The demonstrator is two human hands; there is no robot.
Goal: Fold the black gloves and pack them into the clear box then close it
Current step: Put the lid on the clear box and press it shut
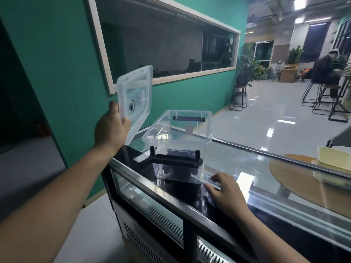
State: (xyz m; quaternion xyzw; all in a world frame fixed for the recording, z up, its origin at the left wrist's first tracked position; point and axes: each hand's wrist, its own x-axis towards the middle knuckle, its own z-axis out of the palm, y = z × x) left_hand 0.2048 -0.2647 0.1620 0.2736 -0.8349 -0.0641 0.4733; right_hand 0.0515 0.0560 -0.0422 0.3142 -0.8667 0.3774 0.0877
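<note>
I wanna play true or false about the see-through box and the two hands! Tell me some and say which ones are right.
1. The left hand holds the clear lid. True.
2. The lid sits on the clear box. False: it is held up in the air to the left of the box, and the box is open.
3. The right hand grips the lid too. False: it lies flat on the counter beside the box.
4. The box has a black latch on its near side. True.
</note>
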